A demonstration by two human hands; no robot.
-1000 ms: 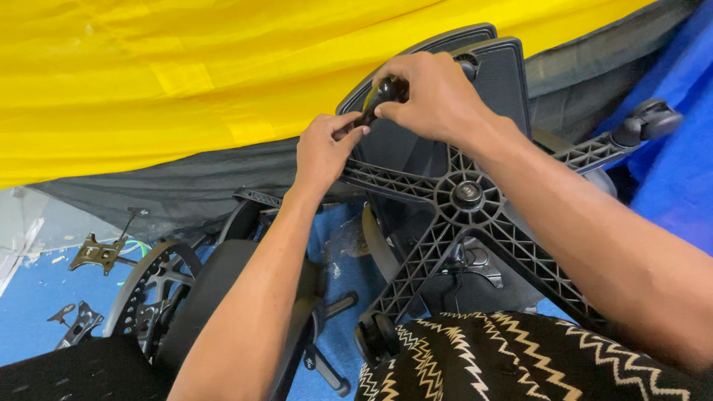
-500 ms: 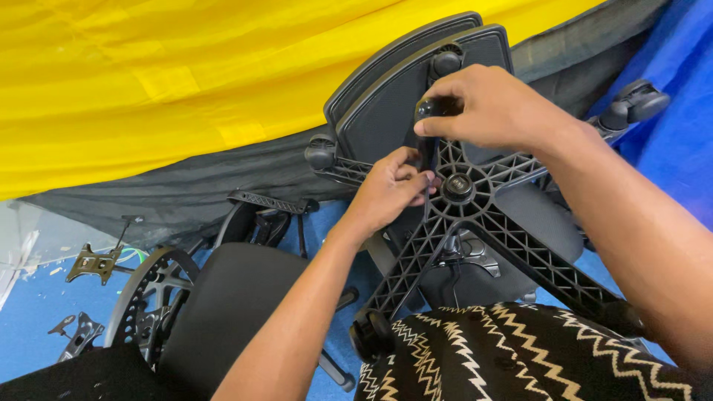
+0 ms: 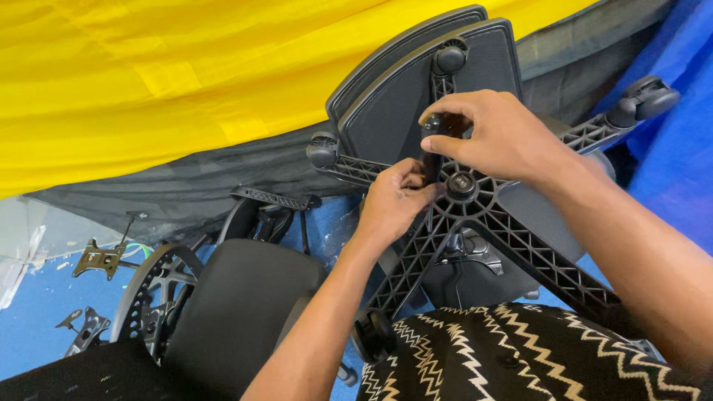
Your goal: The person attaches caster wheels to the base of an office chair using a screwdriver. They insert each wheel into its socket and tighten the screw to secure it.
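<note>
Hands meet over the hub of an upturned five-star chair base [image 3: 483,223], black ribbed plastic, lying across the person's lap. The right hand [image 3: 497,137] is closed around a black caster [image 3: 432,145], thumb and fingers pinching it just at 10 o'clock of the hub socket [image 3: 462,182]. The left hand [image 3: 397,197] sits directly below and touches it, fingers curled against the caster's lower end and against the spoke there; whether it truly grips or only steadies cannot be told.

Spokes run out from the hub: one toward 12 o'clock carries a fitted caster [image 3: 450,58], one toward 10 o'clock ends in another [image 3: 322,151], one toward 2 o'clock reaches a twin-wheel caster [image 3: 645,98] against blue sheeting [image 3: 672,163], and one toward 7 o'clock ends in a caster [image 3: 373,334] touching the zigzag-patterned cloth [image 3: 520,356] on the lap. Behind the upper spokes stand two dark chair backs [image 3: 401,96], close enough to crowd the hands from 11 to 1 o'clock.

Yellow fabric [image 3: 186,74] fills the top edge. At 8 o'clock a black seat cushion [image 3: 238,304] presses beside the left forearm; a round frame [image 3: 148,297] and metal brackets [image 3: 100,258] lie on the blue floor [image 3: 37,312], well apart at 9 o'clock.
</note>
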